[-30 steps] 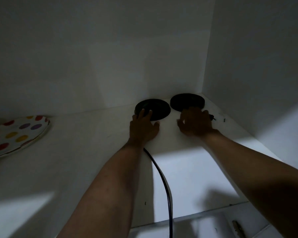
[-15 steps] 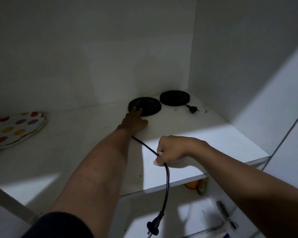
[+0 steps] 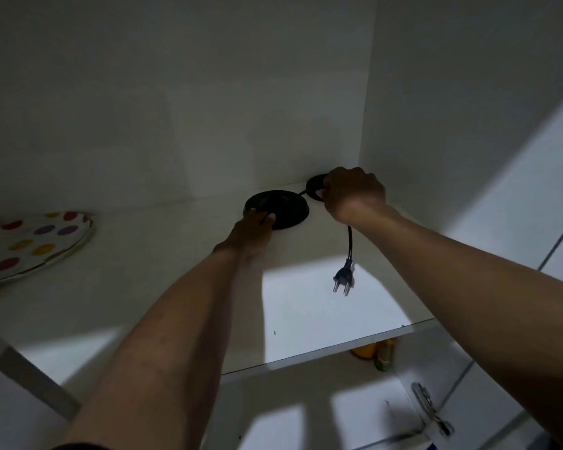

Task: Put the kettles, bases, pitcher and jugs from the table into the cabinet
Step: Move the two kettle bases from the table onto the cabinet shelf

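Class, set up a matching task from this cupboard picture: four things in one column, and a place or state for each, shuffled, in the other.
Things:
1. spotted plate
2. nearer black base
3. plug
4. left hand

Places or states:
A. dangling on a cord below the right hand
B. touching the base's front edge
C. far left of the shelf
D. lying flat near the back wall

Pairs: 1-C, 2-D, 3-A, 4-B
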Demonstrator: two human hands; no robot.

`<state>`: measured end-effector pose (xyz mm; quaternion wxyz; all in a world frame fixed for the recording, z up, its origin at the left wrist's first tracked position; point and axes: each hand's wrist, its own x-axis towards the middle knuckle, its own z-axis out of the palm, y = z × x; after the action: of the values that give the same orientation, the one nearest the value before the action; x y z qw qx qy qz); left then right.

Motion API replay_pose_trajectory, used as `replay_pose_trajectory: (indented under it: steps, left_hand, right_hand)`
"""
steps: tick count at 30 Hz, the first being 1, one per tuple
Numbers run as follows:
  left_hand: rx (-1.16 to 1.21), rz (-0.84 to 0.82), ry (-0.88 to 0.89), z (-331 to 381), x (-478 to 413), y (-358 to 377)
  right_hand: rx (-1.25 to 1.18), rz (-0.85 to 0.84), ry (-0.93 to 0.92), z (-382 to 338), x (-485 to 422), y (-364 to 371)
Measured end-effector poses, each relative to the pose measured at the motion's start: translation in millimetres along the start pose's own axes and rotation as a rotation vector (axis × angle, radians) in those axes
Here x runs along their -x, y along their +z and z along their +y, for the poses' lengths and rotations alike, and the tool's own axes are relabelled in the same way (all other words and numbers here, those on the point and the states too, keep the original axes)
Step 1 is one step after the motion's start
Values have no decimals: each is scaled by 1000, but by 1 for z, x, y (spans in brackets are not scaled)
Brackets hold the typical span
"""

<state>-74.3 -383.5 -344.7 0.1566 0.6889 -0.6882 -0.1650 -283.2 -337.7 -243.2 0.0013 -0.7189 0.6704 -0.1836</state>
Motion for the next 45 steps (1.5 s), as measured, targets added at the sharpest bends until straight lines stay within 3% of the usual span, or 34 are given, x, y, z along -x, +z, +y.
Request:
replay_pose_trajectory:
  steps: [4,7,10,13,20,27,32,38,45]
  left_hand:
    - [7,-44,42,15,2,-7]
    - [100,21,-43,4,-16,-3]
    - [155,-14,-79,-1,-28,1]
    - [41,11,0,0,-32,4]
    - [156,-17,-47,-1,-45,0]
    - [166,43,-37,-8,-58,-1]
    - [133,73,-36,-10,-58,1]
    - [76,19,-52,-12,-60,3]
    - [20,-1,-51,-8,-59,0]
  right_hand:
    - [-112,175,-112,-6,-9,8]
    - [-214,203,-216,4,-16,17]
    - [-264,219,-264,22,-19,29]
    - [-370,134,-255,40,-20,48]
    - [-393,-124,-52,75,-36,93]
    - [-277,-116,-130,69,-70,109]
    - [-325,-108,-75,60,-86,121]
    - [-30,-297,-88,47,-95,127]
    - [-192,-289,-79,52,-82,117]
